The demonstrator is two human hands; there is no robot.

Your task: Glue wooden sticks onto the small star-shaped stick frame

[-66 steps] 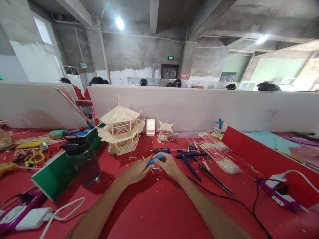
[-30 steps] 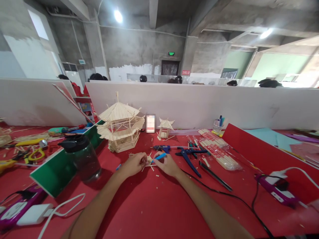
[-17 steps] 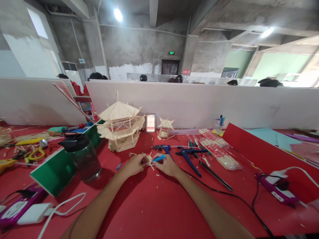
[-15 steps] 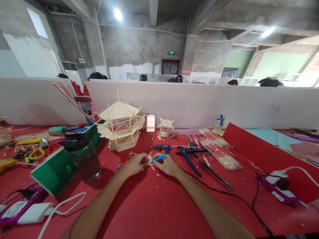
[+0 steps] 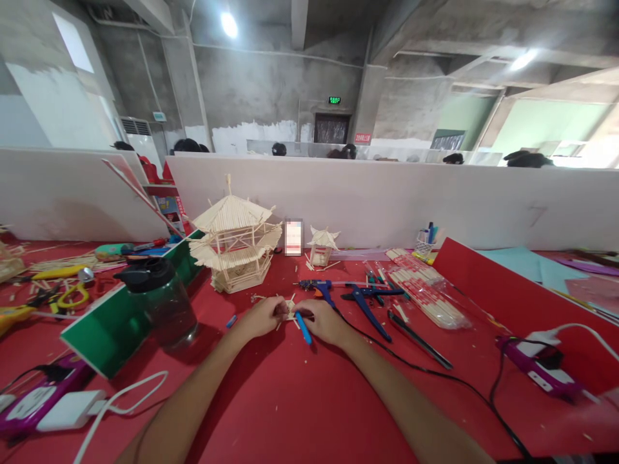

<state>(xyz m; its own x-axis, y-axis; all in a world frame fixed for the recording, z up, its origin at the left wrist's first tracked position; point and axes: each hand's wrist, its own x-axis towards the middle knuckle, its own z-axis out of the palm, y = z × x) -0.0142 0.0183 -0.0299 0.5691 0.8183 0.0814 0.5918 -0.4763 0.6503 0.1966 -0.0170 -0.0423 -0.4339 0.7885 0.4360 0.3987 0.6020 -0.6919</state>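
A small frame of pale wooden sticks (image 5: 291, 308) lies on the red table between my hands, sticks pointing outward from it. My left hand (image 5: 265, 316) is closed at its left side, the fingertips gripping its edge. My right hand (image 5: 325, 320) is closed around a blue pen (image 5: 304, 328), whose lower end points toward me. The pen's upper end is by the frame, and the fingers partly hide where they meet. A blue pen cap (image 5: 231, 321) lies left of my left hand.
Behind stand a large stick pavilion (image 5: 236, 241) and a small one (image 5: 322, 247). A glue gun (image 5: 319, 287), blue cutters (image 5: 365, 309), a black-handled knife (image 5: 420, 340) and bagged sticks (image 5: 430, 296) lie right. A dark water bottle (image 5: 162, 306) stands left by a green board (image 5: 113, 338).
The blue pen has swung in my right hand from pointing up and right to pointing down toward me. My left hand stays at the stick frame.
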